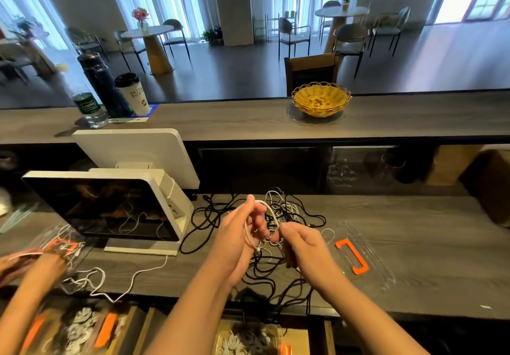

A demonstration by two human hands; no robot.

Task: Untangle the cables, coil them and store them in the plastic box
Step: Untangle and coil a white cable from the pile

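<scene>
The white paper cup (134, 95) with a black lid, standing on the upper worktop (248, 122), carries dark print that begins "ANYTI"; the line under it is too blurred to read. The green label on the clear water bottle (89, 109) beside it has white lettering, too small to make out. Nothing else is readable.

The counter (386, 222) was matt grey wood grain. The screen (105, 211) was glossy black in smooth white plastic. The basket (321, 99) was woven yellow wicker.
</scene>
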